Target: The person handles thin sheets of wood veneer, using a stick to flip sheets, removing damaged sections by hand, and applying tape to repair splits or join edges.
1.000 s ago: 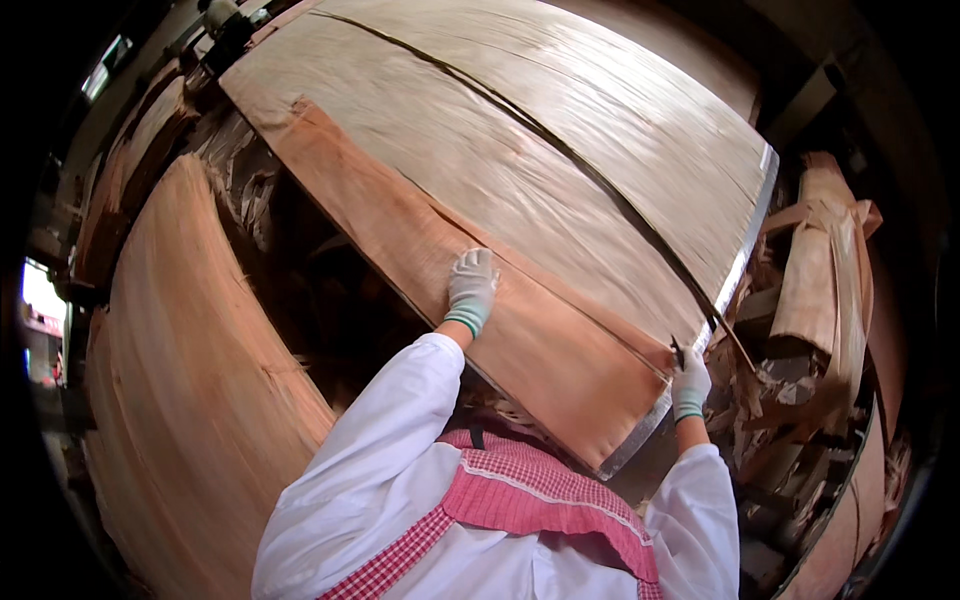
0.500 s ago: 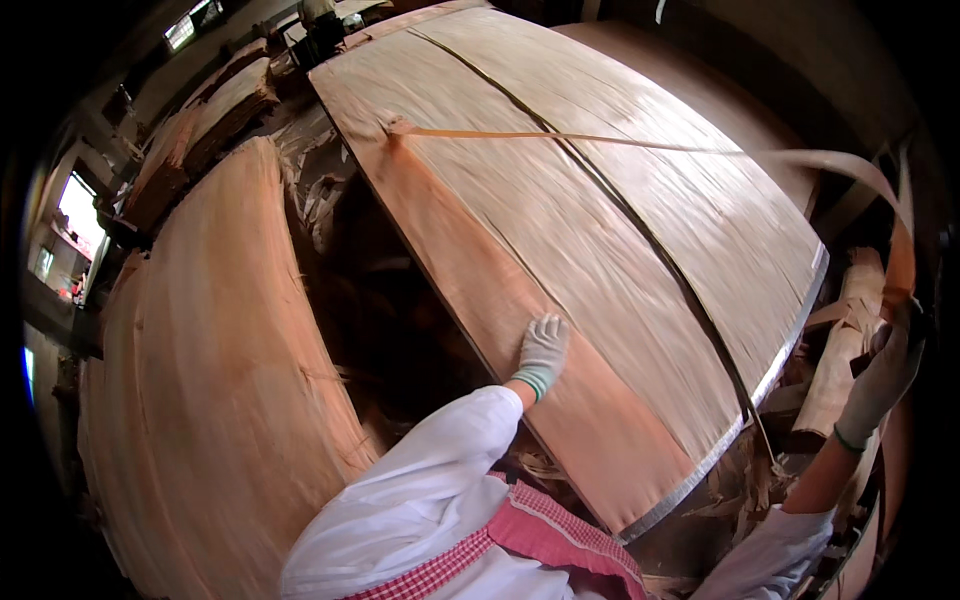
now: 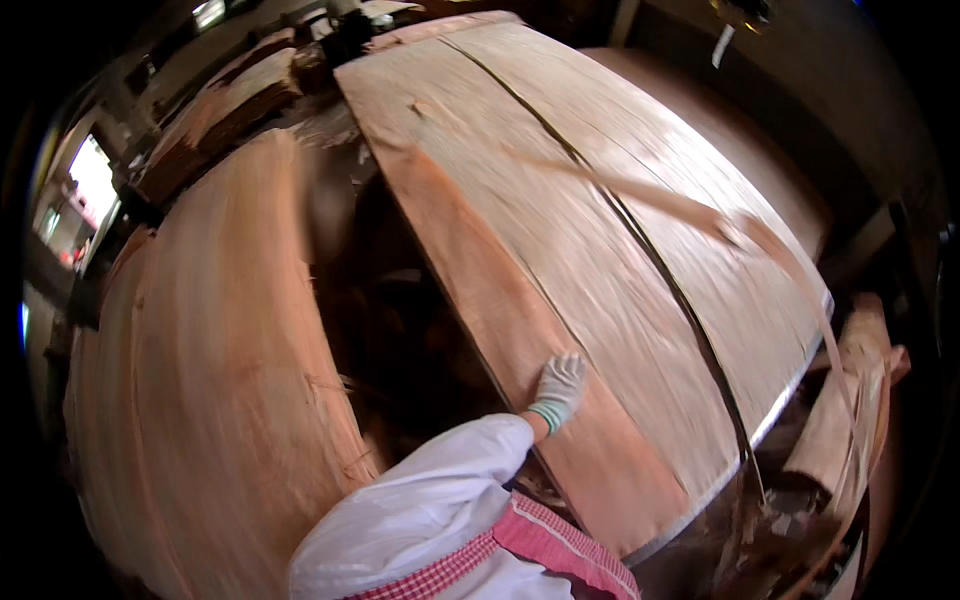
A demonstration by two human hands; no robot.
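My left hand, in a pale knit glove with a green cuff, lies flat with its fingers stretched out. It presses on a reddish strip of wood veneer along the left edge of a broad, pale veneer sheet. A dark gap runs lengthwise through the pale sheet. Over the sheet's right half, a narrow, blurred veneer ribbon hangs in the air and bends down toward the right side. My right hand is out of view.
To the left rises a large stack of veneer sheets, with a dark gap between it and the table. A rolled veneer bundle lies at the right among loose scraps. More stacks stand at the far left.
The narrow ribbon has come loose from the far left end and swung toward the right. My right hand, which gripped its end, has left the view. My left hand stays on the reddish strip.
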